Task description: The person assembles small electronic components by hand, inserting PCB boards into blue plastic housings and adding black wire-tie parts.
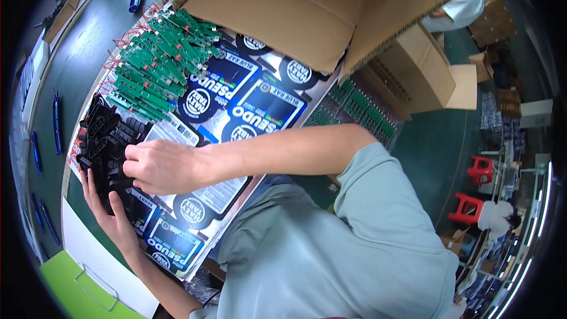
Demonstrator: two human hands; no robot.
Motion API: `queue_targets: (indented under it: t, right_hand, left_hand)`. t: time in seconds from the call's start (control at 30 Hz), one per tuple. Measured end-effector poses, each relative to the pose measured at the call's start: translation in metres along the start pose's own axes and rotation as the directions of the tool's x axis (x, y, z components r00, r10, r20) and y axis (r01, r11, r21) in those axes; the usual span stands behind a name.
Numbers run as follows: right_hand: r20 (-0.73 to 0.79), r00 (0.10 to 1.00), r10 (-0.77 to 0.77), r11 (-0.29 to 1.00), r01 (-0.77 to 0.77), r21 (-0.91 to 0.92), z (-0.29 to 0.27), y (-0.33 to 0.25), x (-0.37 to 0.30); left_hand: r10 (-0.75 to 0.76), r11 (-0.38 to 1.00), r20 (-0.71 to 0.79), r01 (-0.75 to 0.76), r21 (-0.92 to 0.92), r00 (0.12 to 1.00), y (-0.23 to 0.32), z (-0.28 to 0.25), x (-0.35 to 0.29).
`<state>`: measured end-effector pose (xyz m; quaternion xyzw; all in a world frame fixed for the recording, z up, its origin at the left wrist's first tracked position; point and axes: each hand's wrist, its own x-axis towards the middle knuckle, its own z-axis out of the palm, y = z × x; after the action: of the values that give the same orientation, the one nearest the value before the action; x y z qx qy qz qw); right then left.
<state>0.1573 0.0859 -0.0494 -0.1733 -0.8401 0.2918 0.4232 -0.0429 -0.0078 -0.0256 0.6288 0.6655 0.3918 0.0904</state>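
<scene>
A heap of small black plastic parts lies at the left end of a board covered with printed sheets. My right hand reaches across to the heap's right side, its fingers curled inward. What sits in those fingers, if anything, is hidden behind the hand. At the heap's near edge rests my left hand, fingers stretched and thumb apart, with nothing seen in its grasp. Beyond the heap lie many narrow green circuit boards with thin red wires, stacked in overlapping rows.
Open cardboard boxes stand at the far side and right. More green boards sit below, beside them. Blue pen-like objects lie along the green surface at left. A green-and-white board with a wire clip is at near left. Red stools stand farther right.
</scene>
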Motion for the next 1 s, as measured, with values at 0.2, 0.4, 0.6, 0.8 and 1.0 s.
queue_targets:
  t: [0.2, 0.4, 0.6, 0.8, 1.0]
  right_hand:
    - [-0.002, 1.0, 0.027, 0.999, -0.027, -0.022, -0.009, -0.004, -0.003]
    - [-0.04, 0.996, -0.079, 0.984, 0.072, -0.166, -0.084, -0.053, -0.026]
    - [-0.475, 0.846, 0.243, 0.841, -0.428, -0.331, -0.181, -0.079, -0.179]
    - [-0.637, -0.039, 0.77, -0.164, -0.977, -0.139, -0.186, 0.045, -0.464]
    - [-0.58, -0.29, 0.761, -0.454, -0.877, -0.157, -0.167, 0.077, -0.512]
  left_hand:
    - [-0.043, 0.993, -0.036, 0.039, -0.109, 0.998, -0.008, 0.006, -0.002]
    - [-0.106, 0.979, -0.085, 0.089, -0.184, 0.991, -0.007, 0.002, -0.003]
    - [-0.111, 0.984, -0.081, 0.098, -0.146, 0.991, -0.018, 0.002, -0.001]
    - [-0.157, 0.969, -0.075, 0.139, -0.203, 0.985, -0.013, 0.007, -0.004]
    - [-0.164, 0.961, -0.073, 0.143, -0.235, 0.984, -0.007, 0.008, -0.002]
